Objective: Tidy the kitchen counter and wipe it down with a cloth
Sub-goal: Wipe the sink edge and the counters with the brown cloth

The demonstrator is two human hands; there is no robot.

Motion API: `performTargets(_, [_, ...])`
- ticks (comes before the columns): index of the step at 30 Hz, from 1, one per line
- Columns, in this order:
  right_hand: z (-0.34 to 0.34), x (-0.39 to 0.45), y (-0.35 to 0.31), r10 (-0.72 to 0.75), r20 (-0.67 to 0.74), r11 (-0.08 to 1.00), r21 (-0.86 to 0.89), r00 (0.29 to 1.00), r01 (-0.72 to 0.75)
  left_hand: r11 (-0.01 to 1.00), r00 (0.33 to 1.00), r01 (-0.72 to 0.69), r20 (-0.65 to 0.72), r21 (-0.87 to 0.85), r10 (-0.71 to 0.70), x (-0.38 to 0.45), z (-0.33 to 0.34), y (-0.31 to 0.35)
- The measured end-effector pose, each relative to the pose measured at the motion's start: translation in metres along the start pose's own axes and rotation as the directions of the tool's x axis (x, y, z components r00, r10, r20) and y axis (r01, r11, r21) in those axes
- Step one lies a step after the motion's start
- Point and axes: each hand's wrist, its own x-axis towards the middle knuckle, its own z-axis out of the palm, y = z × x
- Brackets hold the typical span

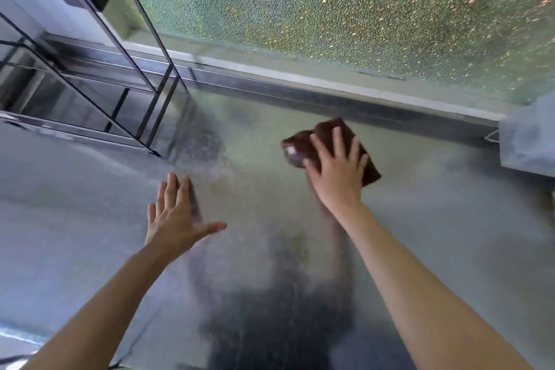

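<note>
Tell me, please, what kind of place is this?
Probably a kitchen, perhaps a commercial one: a metal counter, a metal rack standing on it at the left, and a textured glass window behind. The right hand presses a brown cloth on the counter.

Two bare forearms come into the picture from the lower edge; no sleeve covers them as far as the frame shows. The left hand (177, 216) and the right hand (336, 173) are bare too; there is no glove on either; no ring, watch or bracelet is visible on the fingers or the wrists; the nails look short and plain.
</note>
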Motion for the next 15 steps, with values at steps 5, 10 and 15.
performTargets(5, [0.012, -0.028, -0.047, 0.035, -0.004, 0.997, 0.071, 0.999, -0.035, 1.0, 1.0, -0.013, -0.019, -0.023, 0.013, 0.001, 0.003, -0.003])
performTargets(10, [0.03, -0.084, -0.053, -0.442, 0.065, 0.896, -0.026, 0.895, 0.444, 0.997, 0.997, -0.025, -0.08, -0.069, 0.02, -0.01, 0.009, -0.003])
performTargets(15, [0.007, -0.081, 0.0, -0.201, 0.044, 0.978, -0.045, 0.979, 0.203, 0.991, 0.986, -0.112, -0.131, -0.077, 0.101, -0.053, 0.02, 0.0])
